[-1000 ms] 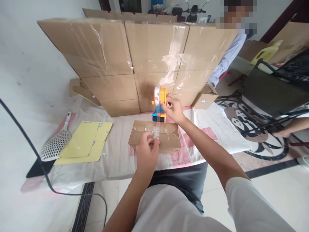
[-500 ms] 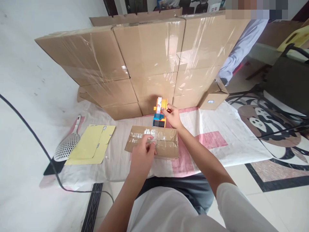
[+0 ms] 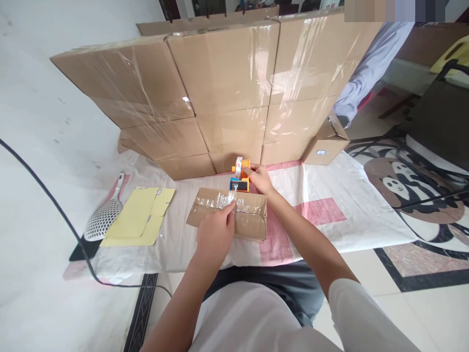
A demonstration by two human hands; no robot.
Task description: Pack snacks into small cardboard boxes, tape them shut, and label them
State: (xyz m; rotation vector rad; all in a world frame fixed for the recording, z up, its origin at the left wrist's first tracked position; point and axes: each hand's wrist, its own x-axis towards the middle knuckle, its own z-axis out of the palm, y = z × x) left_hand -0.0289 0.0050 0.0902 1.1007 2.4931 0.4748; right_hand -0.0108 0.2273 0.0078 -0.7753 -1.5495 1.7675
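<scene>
tape dispenser (image 3: 239, 177) clamped in right hand (image 3: 259, 178) at parcel (image 3: 229, 213) far edge, left hand (image 3: 214, 232) flat on top

The tape dispenser (image 3: 239, 177) is orange and blue. Just beside it, the small box (image 3: 229, 213) is brown. Left of it lie yellow sheets (image 3: 141, 222) on a white and pink cloth (image 3: 322, 210).
</scene>
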